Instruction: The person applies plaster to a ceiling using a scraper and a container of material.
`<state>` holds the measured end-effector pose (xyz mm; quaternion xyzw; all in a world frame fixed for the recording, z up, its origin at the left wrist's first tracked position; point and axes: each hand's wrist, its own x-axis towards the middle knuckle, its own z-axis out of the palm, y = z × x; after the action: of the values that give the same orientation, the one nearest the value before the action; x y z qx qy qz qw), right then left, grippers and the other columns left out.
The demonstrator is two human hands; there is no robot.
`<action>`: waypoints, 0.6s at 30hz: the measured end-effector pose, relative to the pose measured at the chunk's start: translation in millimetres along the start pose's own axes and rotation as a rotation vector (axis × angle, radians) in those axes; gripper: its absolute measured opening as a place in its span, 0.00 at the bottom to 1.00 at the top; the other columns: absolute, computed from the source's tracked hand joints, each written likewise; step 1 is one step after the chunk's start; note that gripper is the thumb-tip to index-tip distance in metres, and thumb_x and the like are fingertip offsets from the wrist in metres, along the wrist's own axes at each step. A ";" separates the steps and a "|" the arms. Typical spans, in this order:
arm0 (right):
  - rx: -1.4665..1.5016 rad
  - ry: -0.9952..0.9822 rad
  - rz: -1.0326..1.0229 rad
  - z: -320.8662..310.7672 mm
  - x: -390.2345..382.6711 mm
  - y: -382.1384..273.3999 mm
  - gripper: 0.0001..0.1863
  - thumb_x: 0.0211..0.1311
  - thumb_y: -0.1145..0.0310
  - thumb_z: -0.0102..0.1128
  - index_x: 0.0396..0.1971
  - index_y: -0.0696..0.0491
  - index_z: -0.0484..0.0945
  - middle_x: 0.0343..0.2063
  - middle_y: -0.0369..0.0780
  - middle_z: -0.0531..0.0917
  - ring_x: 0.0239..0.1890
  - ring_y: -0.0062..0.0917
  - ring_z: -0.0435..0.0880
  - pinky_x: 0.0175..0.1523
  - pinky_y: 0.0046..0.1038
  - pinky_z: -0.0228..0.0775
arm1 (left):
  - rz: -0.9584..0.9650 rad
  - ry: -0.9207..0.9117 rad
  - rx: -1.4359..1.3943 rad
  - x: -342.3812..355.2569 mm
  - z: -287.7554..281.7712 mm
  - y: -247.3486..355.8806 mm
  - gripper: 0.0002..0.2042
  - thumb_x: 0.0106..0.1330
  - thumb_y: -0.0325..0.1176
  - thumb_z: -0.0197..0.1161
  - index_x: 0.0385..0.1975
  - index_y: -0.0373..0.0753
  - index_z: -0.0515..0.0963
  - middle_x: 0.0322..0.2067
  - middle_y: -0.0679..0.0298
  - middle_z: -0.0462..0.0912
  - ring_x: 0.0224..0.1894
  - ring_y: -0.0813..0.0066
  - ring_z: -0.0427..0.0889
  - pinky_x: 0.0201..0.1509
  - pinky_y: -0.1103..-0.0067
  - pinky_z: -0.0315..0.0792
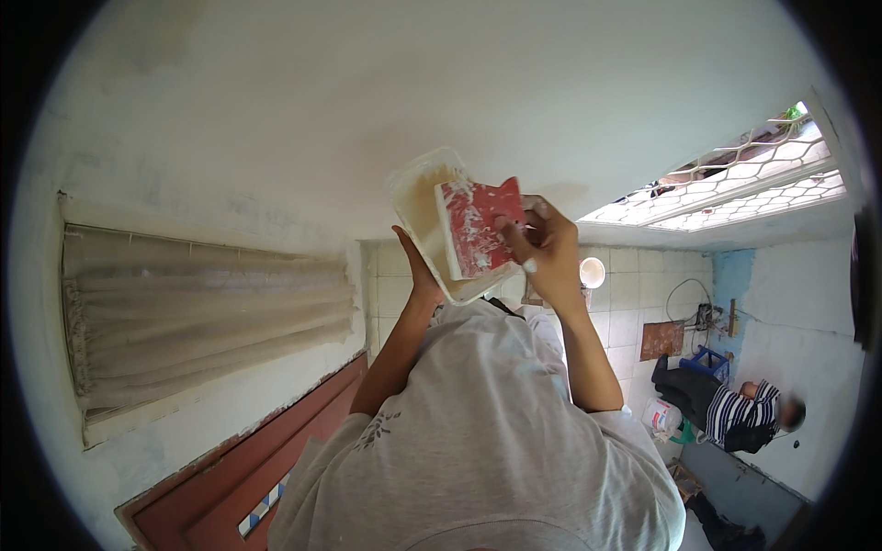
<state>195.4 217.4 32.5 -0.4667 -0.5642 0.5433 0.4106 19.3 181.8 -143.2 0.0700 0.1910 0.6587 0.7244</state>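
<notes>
My left hand [420,268] supports a pale, rectangular plastic tray [421,197] from its left side, the thumb up along the rim and the other fingers hidden underneath. The tray is tilted, and whitish paste coats its inside. In my right hand [551,253] is a red putty spreader [478,216], flat and broad, smeared with white paste. Its straight left edge lies over the tray's interior; whether it touches the tray I cannot tell. My right fingers grip the spreader's right side, with white paste on some fingertips.
A pale wall [551,83] spans the area ahead. To the right is a window with a metal grille [735,179]; to the left, a curtain [211,312] above a red-brown door [285,450]. A round pale container [592,272] stands on the tiled floor. A person [735,413] sits at far right.
</notes>
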 end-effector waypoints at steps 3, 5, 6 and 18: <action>0.378 0.055 0.154 -15.2 -3.6 -11.9 0.13 0.67 0.74 0.64 0.49 0.62 0.79 0.38 0.38 0.88 0.31 0.14 0.84 0.30 0.16 0.73 | -0.065 -0.046 0.080 15.6 -18.4 -5.9 0.42 0.71 0.71 0.36 0.74 0.45 0.58 0.68 0.58 0.69 0.68 0.59 0.72 0.70 0.59 0.72; 0.674 0.070 0.176 -20.4 -6.7 -1.3 0.14 0.68 0.75 0.62 0.51 0.63 0.77 0.40 0.41 0.88 0.34 0.16 0.86 0.31 0.16 0.76 | -0.045 -0.094 0.153 21.9 -4.7 -10.7 0.36 0.73 0.61 0.43 0.74 0.43 0.59 0.67 0.58 0.70 0.67 0.60 0.73 0.68 0.61 0.74; 0.812 -0.002 0.208 -25.9 -6.9 5.4 0.17 0.68 0.77 0.59 0.55 0.66 0.74 0.44 0.43 0.86 0.38 0.21 0.88 0.38 0.19 0.85 | -0.038 -0.122 0.191 24.4 5.6 -12.1 0.34 0.74 0.57 0.47 0.73 0.42 0.59 0.67 0.57 0.71 0.66 0.61 0.74 0.68 0.62 0.75; 0.786 0.162 -0.253 -45.5 8.7 -85.3 0.18 0.71 0.76 0.55 0.60 0.60 0.70 0.47 0.40 0.82 0.44 0.23 0.86 0.52 0.28 0.81 | 0.017 -0.052 0.117 28.5 49.1 2.2 0.42 0.71 0.74 0.34 0.76 0.49 0.56 0.71 0.67 0.64 0.71 0.62 0.66 0.75 0.60 0.61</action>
<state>230.7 238.5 120.4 -0.2429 -0.3327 0.6241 0.6639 37.0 217.4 -102.7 0.1312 0.2096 0.6503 0.7183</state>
